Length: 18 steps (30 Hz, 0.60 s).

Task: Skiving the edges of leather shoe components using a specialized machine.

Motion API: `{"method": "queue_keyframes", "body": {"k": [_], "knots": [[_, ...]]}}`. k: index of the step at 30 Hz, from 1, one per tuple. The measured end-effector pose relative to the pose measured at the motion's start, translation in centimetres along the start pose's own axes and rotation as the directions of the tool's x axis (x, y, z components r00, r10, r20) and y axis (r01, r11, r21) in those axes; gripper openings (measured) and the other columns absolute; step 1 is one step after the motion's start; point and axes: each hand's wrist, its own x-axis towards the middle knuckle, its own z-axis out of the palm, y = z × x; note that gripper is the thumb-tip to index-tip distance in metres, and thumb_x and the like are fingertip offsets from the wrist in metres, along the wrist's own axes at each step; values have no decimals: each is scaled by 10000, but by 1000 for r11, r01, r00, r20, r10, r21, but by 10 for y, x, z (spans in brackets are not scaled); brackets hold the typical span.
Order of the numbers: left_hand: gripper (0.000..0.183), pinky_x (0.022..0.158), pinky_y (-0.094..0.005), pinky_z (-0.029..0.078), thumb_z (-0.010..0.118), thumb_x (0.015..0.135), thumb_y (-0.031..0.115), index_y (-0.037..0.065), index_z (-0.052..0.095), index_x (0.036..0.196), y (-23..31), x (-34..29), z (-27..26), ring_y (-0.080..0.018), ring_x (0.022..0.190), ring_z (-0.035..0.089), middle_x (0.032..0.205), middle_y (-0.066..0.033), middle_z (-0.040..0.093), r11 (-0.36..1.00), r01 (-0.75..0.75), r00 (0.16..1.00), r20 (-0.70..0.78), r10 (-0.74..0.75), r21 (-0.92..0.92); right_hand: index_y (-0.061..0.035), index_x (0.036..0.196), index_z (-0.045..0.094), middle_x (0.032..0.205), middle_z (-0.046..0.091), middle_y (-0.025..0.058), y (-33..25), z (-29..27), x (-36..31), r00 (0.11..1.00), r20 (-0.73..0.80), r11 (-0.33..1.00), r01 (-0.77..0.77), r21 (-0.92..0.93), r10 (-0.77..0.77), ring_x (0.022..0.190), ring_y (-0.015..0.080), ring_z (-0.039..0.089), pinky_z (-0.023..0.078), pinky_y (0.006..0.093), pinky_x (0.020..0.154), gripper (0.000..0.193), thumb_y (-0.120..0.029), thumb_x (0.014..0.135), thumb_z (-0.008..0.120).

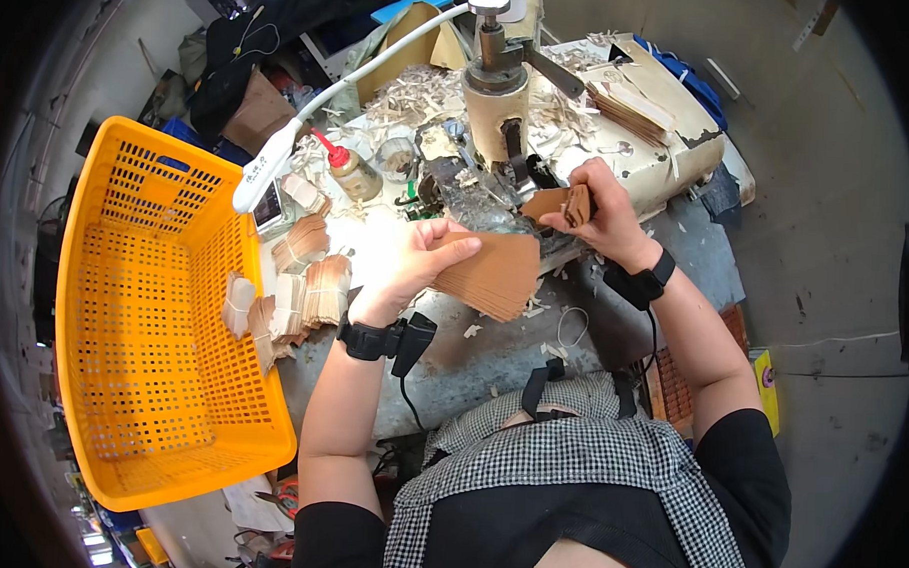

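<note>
My left hand (412, 268) grips a fanned stack of flat brown leather pieces (490, 275) in front of the machine, thumb lying on top. To its right, my right hand (609, 211) is closed on a smaller batch of brown leather pieces (576, 206). One flat piece reaches from that batch toward the working end of a skiving machine (495, 115), which has a pale, worn body and a metal knob on top. Whether this piece touches the machine I cannot tell. Both wrists wear black straps with small devices.
A yellow plastic basket (192, 492) stands at the left. Beside it lie several tied leather bundles (326, 290). A red-capped bottle (358, 177) and a white lamp (270, 165) are behind my left hand. Pale scraps (411, 97) cover the tabletop; a brown stack (631, 112) lies at the back right.
</note>
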Motion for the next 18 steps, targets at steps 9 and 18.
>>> {"method": "queue_keyframes", "body": {"k": [9,18], "knots": [[217,641,-190,460,694,885,236,25,668,926,18,7,14,-33,714,585,848,-1,678,927,155,969,-233,-76,341,-59,930,515,900,523,85,3,2,2,998,-28,998,50,29,-49,830,244,513,442,306,740,434,-165,683,856],[220,623,-190,448,719,867,241,37,669,935,10,-1,5,-15,713,560,818,16,662,979,12,1000,-24,-7,205,-63,904,487,832,473,64,-1,-2,0,1000,9,1000,29,-3,-29,766,232,463,417,315,701,506,-176,622,891]]}}
